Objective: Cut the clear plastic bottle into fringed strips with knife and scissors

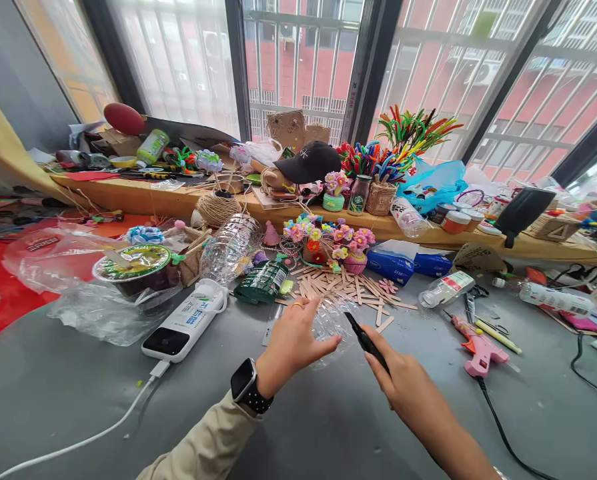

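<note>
Over the grey worktop (328, 433), a dark knife-like tool (364, 335) was pinched by the right grip (411, 383); left grip (292, 339) at clear plastic (335, 323), hold undeterminable; cutting seemingly in hand, steadying required.

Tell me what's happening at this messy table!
Someone is working with clear plastic. Their left hand, the one with a watch on the wrist, is at the plastic, but I can't tell how firmly it holds it. Their right hand grips a dark tool, its tip pointed toward the plastic. Wooden sticks are scattered just behind, and a pink glue gun lies off to the right.
</note>
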`<state>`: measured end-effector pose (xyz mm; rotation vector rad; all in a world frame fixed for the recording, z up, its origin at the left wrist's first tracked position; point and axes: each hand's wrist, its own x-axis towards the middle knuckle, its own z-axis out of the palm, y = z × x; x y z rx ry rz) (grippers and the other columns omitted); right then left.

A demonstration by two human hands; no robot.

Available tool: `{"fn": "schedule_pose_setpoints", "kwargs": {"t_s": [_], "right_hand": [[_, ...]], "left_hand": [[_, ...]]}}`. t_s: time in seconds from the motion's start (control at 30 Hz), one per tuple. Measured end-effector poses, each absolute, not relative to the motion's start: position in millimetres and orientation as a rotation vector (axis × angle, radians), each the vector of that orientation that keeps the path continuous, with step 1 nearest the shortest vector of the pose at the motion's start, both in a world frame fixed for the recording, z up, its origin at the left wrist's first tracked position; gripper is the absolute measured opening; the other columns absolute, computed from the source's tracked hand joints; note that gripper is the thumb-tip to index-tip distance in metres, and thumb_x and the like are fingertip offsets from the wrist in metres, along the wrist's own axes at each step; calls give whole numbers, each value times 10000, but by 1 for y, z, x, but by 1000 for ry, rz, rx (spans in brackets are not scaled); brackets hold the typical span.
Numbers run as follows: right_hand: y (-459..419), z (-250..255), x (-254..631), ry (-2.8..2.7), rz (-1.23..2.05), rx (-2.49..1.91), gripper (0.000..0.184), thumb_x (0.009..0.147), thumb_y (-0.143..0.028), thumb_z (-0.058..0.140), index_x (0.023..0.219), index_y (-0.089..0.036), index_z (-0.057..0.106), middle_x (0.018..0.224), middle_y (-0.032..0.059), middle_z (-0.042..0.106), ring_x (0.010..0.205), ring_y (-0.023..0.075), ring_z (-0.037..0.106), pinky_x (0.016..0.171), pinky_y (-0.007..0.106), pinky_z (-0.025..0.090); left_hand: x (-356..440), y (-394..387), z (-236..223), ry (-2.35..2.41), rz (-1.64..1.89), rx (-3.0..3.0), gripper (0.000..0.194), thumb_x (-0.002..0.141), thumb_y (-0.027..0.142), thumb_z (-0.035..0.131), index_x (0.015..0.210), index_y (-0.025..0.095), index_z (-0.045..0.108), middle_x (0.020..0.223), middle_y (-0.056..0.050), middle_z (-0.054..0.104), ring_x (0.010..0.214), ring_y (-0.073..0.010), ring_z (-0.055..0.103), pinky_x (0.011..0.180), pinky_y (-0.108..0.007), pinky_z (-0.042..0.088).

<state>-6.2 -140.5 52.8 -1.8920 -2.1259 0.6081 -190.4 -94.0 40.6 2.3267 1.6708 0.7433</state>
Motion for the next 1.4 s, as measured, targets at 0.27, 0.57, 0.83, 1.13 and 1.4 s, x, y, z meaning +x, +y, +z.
{"fn": "schedule_pose_setpoints", "kwargs": {"t_s": [0.27, 0.57, 0.83, 1.13, 1.4], "right_hand": [[-141, 55, -5, -2140, 567, -1894, 470, 855, -305, 252, 1301, -233, 380, 607, 19, 631, 458, 181, 577, 550, 265, 440], [-146, 51, -4, -2092, 617, -1891, 469, 860, -329, 243, 1306, -255, 369, 503, -19, 570, 396, 170, 538, 550, 274, 444], [-142, 52, -5, -2105, 622, -1904, 463, 853, -334, 257, 1290, -263, 392, 687, 22, 665, 370, 152, 519, 546, 279, 446], [-141, 57, -4, -2103, 709, -1944, 468, 852, -322, 257, 1299, -252, 379, 512, -15, 579, 357, 154, 513, 521, 258, 429], [-138, 76, 5, -2160, 759, -1962, 464, 835, -288, 298, 1288, -259, 393, 394, -57, 470, 330, 156, 511, 476, 232, 398]], "left_hand": [[-191, -93, 42, 1668, 753, 2310, 645, 653, 501, 576, 1180, 156, 443, 1112, -136, 534, 1045, -285, 501, 869, -411, 418], [-194, -91, 41, 1668, 739, 2311, 660, 663, 515, 559, 1195, 146, 433, 1082, -132, 540, 1026, -272, 511, 866, -382, 423], [-189, -95, 41, 1662, 733, 2309, 651, 632, 495, 591, 1178, 174, 441, 1120, -129, 527, 1048, -282, 497, 866, -399, 421], [-190, -95, 41, 1669, 730, 2310, 651, 631, 502, 586, 1177, 177, 443, 1133, -129, 525, 1067, -288, 489, 874, -403, 421], [-183, -104, 39, 1666, 774, 2371, 675, 613, 470, 609, 1188, 165, 430, 1144, -152, 510, 1058, -307, 494, 867, -424, 426]]}}
